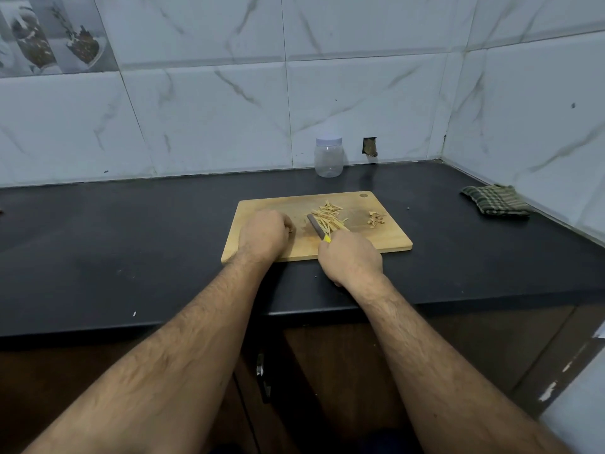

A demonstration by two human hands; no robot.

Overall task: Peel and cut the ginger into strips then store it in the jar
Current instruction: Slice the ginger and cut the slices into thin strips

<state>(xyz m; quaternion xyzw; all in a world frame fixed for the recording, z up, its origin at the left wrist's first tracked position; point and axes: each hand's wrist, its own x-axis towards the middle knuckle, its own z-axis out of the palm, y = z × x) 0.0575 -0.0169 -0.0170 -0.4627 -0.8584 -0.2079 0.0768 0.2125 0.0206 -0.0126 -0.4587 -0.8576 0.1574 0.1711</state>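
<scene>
My right hand (350,257) is wrapped round the yellow handle of the knife (317,228), and the blade lies low on the cutting board (262,204), right against the near side of the pile of ginger strips (329,216). My left hand (263,234) sits on the board just to the left of the blade with its fingers curled under; I cannot tell if it is holding a last bit of ginger or nothing at all. The strips lie in a loose heap in the middle of the board, and a small heap of brown peels (375,219) sits apart near the right end. The jar (328,156) stands behind the board by the wall, and its lid is on. I think the cutting is almost done, so the job now is to gather the strips. To do it well I should keep the blade flat, sweep the strips into one tight pile and keep them away from the peels. I should keep my left fingers tucked back from the edge. The jar needs its lid off before any strips go in. A folded checked cloth (496,200) lies far off to the right on the dark counter (131,240)
</scene>
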